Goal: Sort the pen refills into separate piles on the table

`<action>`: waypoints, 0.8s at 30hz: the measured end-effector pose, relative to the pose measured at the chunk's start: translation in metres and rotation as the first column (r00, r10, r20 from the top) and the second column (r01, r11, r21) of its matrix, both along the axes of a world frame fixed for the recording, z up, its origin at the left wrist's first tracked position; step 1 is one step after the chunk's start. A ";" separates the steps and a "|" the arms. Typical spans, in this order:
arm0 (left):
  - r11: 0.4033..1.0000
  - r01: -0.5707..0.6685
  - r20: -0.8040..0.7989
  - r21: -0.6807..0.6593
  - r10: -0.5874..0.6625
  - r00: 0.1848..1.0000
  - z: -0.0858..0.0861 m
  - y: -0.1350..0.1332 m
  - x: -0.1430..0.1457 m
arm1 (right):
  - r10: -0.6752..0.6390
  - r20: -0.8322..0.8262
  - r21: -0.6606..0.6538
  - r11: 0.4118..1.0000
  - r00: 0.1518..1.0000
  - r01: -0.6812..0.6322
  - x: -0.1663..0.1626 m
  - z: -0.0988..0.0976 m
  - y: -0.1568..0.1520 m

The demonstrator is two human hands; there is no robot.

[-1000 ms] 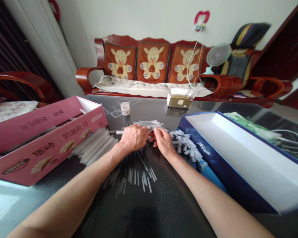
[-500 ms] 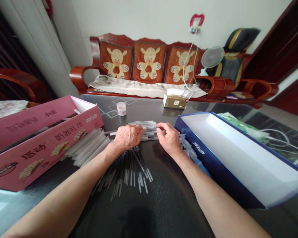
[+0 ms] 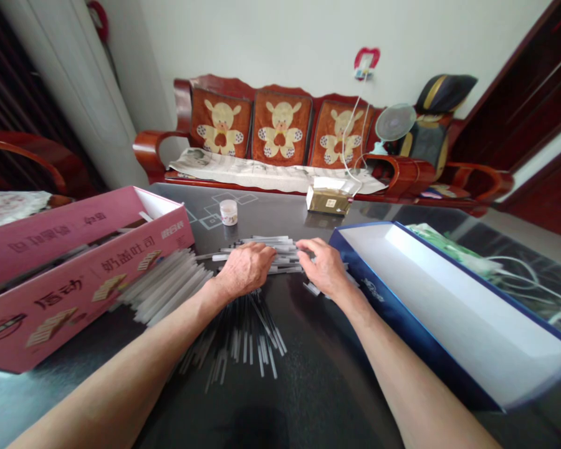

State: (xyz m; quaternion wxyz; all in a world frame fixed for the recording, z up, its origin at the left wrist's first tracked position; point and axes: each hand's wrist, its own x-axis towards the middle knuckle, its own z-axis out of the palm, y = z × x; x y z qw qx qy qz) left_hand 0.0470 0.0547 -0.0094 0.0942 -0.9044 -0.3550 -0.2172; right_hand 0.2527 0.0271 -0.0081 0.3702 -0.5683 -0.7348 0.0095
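My left hand [image 3: 247, 267] is closed, its fingertips curled down at the near left of a pile of pale, thin tubes [image 3: 283, 255]. What it holds, if anything, is hidden under the fingers. Below it, several slim dark sticks with whitish ends, like pen refills [image 3: 262, 340], fan out on the dark table. At the pile's right end my right hand [image 3: 323, 265] has its thumb and forefinger slightly apart, with nothing visible between them. Small translucent pieces [image 3: 311, 288] lie beside and partly beneath that hand. Left of my left forearm, many translucent tubes [image 3: 168, 284] lie stacked.
A pink carton [image 3: 107, 274] stands at left, and an open blue box [image 3: 355, 274] with a white inside at right. Farther back are a small white-lidded jar [image 3: 229, 212] and a tissue box [image 3: 328, 199]. Behind the table [image 3: 303, 386] is a wooden sofa [image 3: 154, 149].
My right thumb and forefinger have parted a little, and small pieces beside the right hand now show. The left hand stays closed near the pile. The whole view has shifted slightly.
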 end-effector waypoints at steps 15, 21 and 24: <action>0.980 -0.189 -0.029 -0.068 0.188 0.982 0.007 -0.004 -0.002 | 0.038 -0.088 -0.033 0.999 0.995 -0.041 -0.001 -0.005 0.002; 0.978 -0.208 -0.055 0.004 0.208 0.977 0.006 0.002 -0.005 | 0.061 0.080 0.147 0.986 0.995 -0.073 -0.012 -0.009 -0.001; 0.990 -0.141 -0.069 0.021 0.142 0.987 0.007 0.000 -0.004 | 0.134 0.156 0.100 0.983 0.979 -0.151 -0.027 -0.013 -0.006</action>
